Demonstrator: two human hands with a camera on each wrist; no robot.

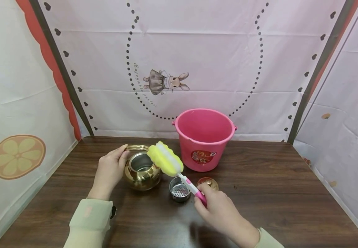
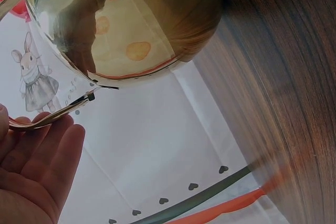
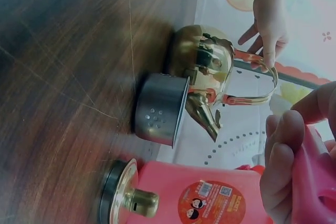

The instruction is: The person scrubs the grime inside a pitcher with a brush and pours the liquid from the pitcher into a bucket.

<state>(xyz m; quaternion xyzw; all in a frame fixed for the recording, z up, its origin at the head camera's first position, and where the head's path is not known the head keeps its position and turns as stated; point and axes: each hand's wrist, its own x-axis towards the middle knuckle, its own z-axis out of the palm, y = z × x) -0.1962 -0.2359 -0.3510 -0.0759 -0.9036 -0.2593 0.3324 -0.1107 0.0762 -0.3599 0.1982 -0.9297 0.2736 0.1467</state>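
On the counter [image 1: 268, 182] left of the pink bucket [image 1: 185, 148], the left hand [image 1: 110, 170] pinches the gold kettle [image 1: 141, 179] by its handle. In front of the bucket, the right hand [image 1: 218, 209] grips a sponge brush [image 1: 165, 159]. The bucket's label [image 1: 203, 157] is too small to read; behind, the backdrop [image 1: 203, 51] says "Enjoyable perfect".

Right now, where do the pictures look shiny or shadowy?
Head view: a dark patch, shadow or reflection, on the brown table below the right hand; left wrist view: the gold kettle mirrors its surroundings, bent by its curve; right wrist view: glints on the kettle, duller grey strainer.
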